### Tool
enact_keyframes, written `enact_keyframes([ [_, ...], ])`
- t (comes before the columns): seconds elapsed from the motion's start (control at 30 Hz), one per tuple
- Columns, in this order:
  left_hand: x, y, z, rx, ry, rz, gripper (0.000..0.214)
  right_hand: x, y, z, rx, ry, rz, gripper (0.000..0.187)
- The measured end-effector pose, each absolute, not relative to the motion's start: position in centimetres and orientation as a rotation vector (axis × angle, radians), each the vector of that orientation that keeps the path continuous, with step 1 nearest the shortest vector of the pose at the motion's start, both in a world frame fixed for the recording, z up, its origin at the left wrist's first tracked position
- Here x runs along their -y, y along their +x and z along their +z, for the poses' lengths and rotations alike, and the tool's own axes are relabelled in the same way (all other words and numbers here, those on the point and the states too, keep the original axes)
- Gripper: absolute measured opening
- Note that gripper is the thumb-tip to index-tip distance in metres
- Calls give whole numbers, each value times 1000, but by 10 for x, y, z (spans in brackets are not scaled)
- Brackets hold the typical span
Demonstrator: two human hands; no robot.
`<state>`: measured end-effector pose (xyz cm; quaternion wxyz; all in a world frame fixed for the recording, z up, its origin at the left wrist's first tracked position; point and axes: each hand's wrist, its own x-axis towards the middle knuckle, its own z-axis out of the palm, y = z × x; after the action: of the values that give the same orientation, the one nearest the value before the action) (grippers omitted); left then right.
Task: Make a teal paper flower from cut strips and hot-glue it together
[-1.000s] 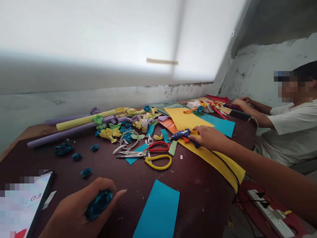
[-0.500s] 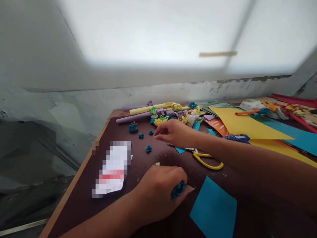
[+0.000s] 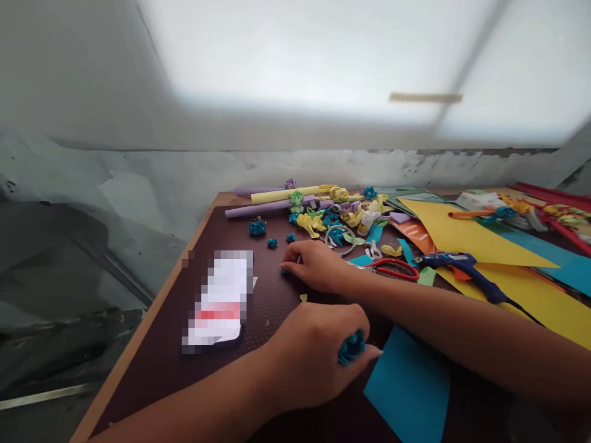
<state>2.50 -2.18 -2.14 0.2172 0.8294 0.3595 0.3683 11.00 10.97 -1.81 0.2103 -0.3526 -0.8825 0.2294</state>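
Note:
My left hand (image 3: 318,351) is closed around a crumpled blue paper flower (image 3: 351,348), which shows between thumb and curled fingers. Farther forward, my right hand (image 3: 316,266) has thumb and fingertips pinched on a small blue paper flower (image 3: 285,271) at the table surface, mostly covered by the fingers. Two more small blue paper flowers, one nearer (image 3: 272,243) and one farther back (image 3: 290,237), lie just beyond that hand. Behind them sits a bigger blue flower (image 3: 257,227). A blue paper square (image 3: 409,384) lies right of my left hand, partly under my right forearm.
A phone (image 3: 221,295), blurred out, lies at left near the table edge (image 3: 152,326). Red-handled scissors (image 3: 394,268) and a blue glue gun (image 3: 462,267) are beyond my right forearm. Rolled paper tubes (image 3: 286,194), paper flowers and yellow sheets (image 3: 471,234) fill the back.
My right hand has moved left and down onto a small blue flower, closing its fingertips there. My left hand still holds its flower. The view has shifted; red-handled scissors and the glue gun show more.

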Motion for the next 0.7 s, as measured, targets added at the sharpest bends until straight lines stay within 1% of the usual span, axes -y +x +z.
enact_keyframes([
  [0.17,17,26,-18,-1107,1979,1004,16,-118,120,-20,2482,-895,596,4],
  [0.3,14,26,-17,-1170,1816,1006,22,-107,148,3,2373,-893,596,9],
  [0.4,12,26,-19,-1202,1712,1015,27,-79,177,23,2131,-679,701,15],
  [0.47,10,25,-21,-1182,1693,1013,28,-58,193,28,2118,-462,652,10],
  [0.53,9,25,-23,-1127,1716,1027,24,-41,203,24,2126,-364,606,3],
  [0.63,9,24,-24,-1051,1728,1062,18,-31,208,12,2163,-308,554,4],
  [0.7,9,23,-23,-1044,1710,1078,18,-32,208,5,2179,-283,552,4],
])
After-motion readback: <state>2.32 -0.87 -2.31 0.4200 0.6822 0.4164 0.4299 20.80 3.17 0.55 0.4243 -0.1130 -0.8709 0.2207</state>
